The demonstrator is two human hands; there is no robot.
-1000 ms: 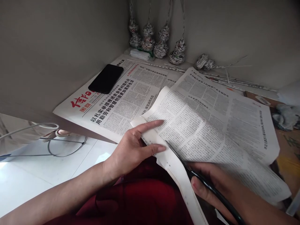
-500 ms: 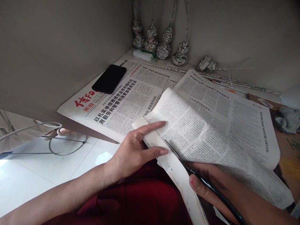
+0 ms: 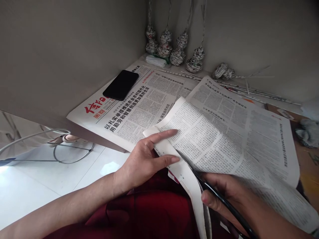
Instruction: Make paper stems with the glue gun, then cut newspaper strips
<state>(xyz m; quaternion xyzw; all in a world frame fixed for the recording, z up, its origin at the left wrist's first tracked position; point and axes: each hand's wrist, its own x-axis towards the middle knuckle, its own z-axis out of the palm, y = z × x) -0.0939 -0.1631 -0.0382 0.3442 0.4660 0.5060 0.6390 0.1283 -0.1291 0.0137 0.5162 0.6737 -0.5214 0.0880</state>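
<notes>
My left hand [image 3: 147, 154] grips the near left edge of a folded newspaper sheet [image 3: 199, 132], its index finger on top and its thumb lower down on the white margin. In my right hand [image 3: 226, 192] is a pair of scissors [image 3: 219, 196] with black handles. The blades point away to the upper left and lie in a cut along the margin, close to my left thumb. A partly cut paper strip [image 3: 193, 186] curls down over the dark red cloth [image 3: 149, 212] on the lap. The right hand's fingers are partly hidden under the newspaper.
A black phone [image 3: 121, 84] lies on another newspaper [image 3: 134, 109] at the left. Several woven gourd shapes [image 3: 178, 54] stand along the back wall, and another one [image 3: 224, 71] lies on its side near thin paper rods [image 3: 269, 94]. A wire stand [image 3: 72, 162] is on the floor.
The scissor handles have come closer together, and the cut strip hangs more bent. The whole view has shifted slightly; my left hand keeps its hold on the newspaper.
</notes>
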